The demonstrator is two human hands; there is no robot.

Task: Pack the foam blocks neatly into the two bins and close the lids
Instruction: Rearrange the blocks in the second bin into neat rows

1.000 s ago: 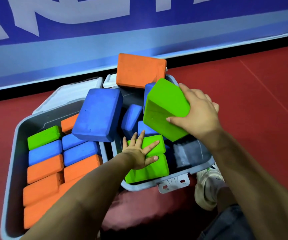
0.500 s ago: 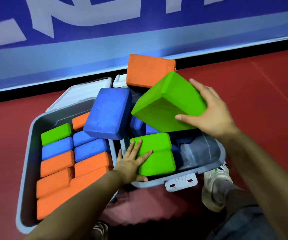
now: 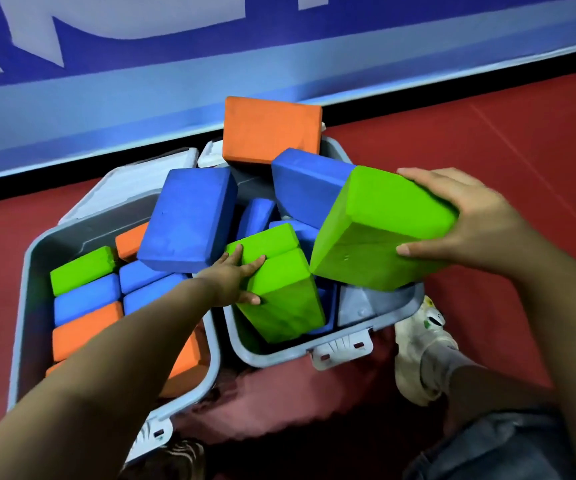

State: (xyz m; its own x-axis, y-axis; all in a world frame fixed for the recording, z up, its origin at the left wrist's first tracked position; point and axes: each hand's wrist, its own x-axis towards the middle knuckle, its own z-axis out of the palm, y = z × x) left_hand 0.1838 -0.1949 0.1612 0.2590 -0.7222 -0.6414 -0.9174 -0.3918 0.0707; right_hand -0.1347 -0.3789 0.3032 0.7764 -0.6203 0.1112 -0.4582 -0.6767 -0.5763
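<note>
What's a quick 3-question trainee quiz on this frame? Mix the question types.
1. True or false: the right hand holds a green block above the right bin.
2. Multiple choice: the left hand rests on A) a blue block, B) the standing green blocks in the right bin, C) the bin latch.
3. Short answer: which colour is the block propped at the far end, nearest the wall?

Key: 1 true. 2 B. 3 orange.
</note>
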